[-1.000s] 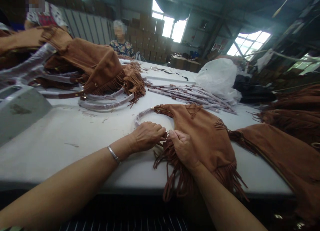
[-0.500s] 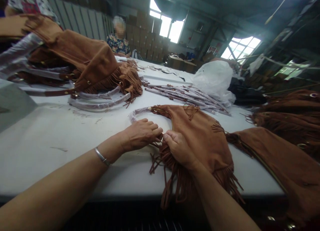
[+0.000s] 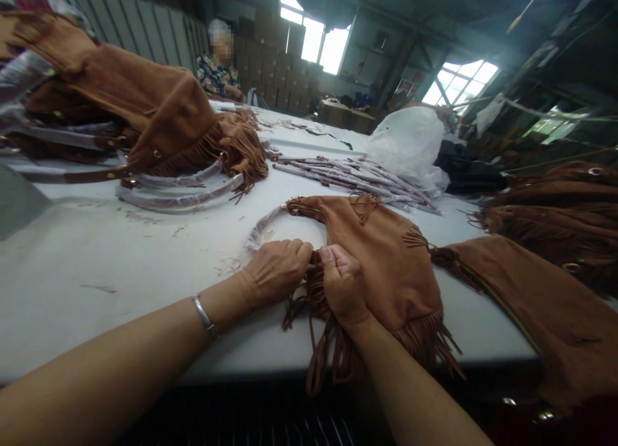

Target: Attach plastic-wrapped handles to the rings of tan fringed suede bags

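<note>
A brown suede bag [image 3: 381, 266] with long fringe lies on the white table [image 3: 120, 291] in front of me. Its handle [image 3: 261, 226], wrapped in clear plastic, curves out to the left. My left hand [image 3: 282, 269] is closed at the bag's near handle end, fingertips pinched together. Right against it, my right hand [image 3: 342, 282] is closed too, thumb on top, gripping the same end of the bag. Fringe strands [image 3: 328, 349] hang below my hands over the table's front edge. The small part between my fingertips is mostly hidden.
Brown fringed bags [image 3: 145, 111] are heaped at the left. Wrapped straps [image 3: 357, 179] lie in a bundle behind the bag, beside a white plastic bag [image 3: 408, 143]. Another brown bag [image 3: 541, 298] overhangs the edge at right. A person [image 3: 217, 69] sits across the table.
My hands have shifted their grip at the handle end, the right one now more upright with its fist closed. The whole view has moved slightly. The bag stays in place.
</note>
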`<move>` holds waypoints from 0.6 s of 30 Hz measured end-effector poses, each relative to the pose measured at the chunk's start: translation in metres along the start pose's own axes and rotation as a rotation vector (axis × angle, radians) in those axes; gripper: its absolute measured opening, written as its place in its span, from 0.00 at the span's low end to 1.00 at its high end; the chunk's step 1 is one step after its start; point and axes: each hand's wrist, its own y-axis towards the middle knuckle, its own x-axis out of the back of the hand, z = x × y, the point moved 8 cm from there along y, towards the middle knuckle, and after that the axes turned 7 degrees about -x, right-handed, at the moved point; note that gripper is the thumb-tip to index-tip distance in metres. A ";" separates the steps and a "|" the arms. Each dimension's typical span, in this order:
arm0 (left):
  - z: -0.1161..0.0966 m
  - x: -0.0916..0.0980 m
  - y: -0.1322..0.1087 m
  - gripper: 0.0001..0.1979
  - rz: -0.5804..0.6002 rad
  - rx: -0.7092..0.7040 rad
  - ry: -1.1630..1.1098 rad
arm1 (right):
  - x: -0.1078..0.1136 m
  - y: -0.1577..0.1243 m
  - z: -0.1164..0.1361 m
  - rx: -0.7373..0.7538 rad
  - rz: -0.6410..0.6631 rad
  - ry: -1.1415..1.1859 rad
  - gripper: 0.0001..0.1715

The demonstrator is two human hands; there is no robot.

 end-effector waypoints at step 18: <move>0.014 0.010 -0.009 0.10 0.041 -0.014 -0.528 | 0.001 -0.008 0.001 0.058 -0.062 0.059 0.21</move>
